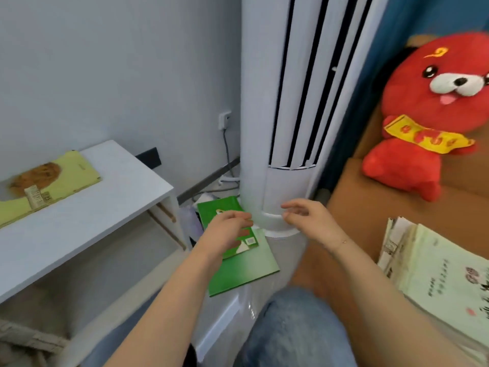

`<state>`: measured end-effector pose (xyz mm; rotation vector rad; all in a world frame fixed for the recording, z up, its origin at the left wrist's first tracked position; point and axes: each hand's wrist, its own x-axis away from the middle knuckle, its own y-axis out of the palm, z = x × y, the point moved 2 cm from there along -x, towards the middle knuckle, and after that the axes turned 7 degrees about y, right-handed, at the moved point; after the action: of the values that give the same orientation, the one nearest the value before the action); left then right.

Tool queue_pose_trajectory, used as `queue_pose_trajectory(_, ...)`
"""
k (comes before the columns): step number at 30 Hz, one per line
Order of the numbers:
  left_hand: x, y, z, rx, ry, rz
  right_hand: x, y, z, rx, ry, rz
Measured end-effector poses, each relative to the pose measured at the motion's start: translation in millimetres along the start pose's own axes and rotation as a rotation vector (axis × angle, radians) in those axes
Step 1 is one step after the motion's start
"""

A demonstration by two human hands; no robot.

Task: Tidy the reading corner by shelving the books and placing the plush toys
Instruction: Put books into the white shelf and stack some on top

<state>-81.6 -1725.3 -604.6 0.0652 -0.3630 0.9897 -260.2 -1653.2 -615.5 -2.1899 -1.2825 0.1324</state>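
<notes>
Although one yellow book already lay flat near the back left edge of the white tabletop, the tidying looked far from finished. Two green books lay on the floor at the foot of the white tower fan, the smaller one stacked on the larger, and a pile of pale booklets sat at the lower right on a brown surface. None of these had been shelved, and no bookshelf showed in view. A red plush toy with a white muzzle and a yellow scarf sat upright on that brown surface, close to the blue wall; whether that was its proper place could not be told.

Both arms reached forward over the floor. The left hand hovered over the smaller green book, its fingers loosely curled and grasping nothing; whether they touched the cover was unclear through the blur. The right hand hung just in front of the fan's base, fingers relaxed and released, holding nothing.

The green books appeared thin and glossy, with soft covers, the top one bearing a small white label near its lower corner. Lying flat, they would likely need a fingertip slid under an edge to lift.
</notes>
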Motion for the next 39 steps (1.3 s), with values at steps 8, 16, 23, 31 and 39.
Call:
queue_pose_trajectory(8, -29.4, 141.5, 23.5, -0.083, -0.006, -0.301, 41.0, -106.7, 69.8, -0.197, 0.116, 0.385)
queue_pose_trajectory(16, -24.8, 248.4, -10.1, -0.243, -0.066, -0.543, 109.6, -178.9, 151.5, -0.063, 0.398, 0.876)
queue_pose_trajectory(23, -36.0, 297.6, -30.8, -0.216, -0.125, -0.548, 121.6, -180.0, 212.2, -0.660, 0.864, 0.592)
queue_pose_trajectory(31, -40.3, 296.8, -15.8, -0.263, -0.195, -0.649, 114.4, -190.0, 207.9, -0.636, 0.868, 0.460)
queue_pose_trajectory(39, -32.8, 291.7, -27.8, -0.155, -0.190, -0.608, 109.2, -174.3, 203.4, -0.762, 0.830, 0.402)
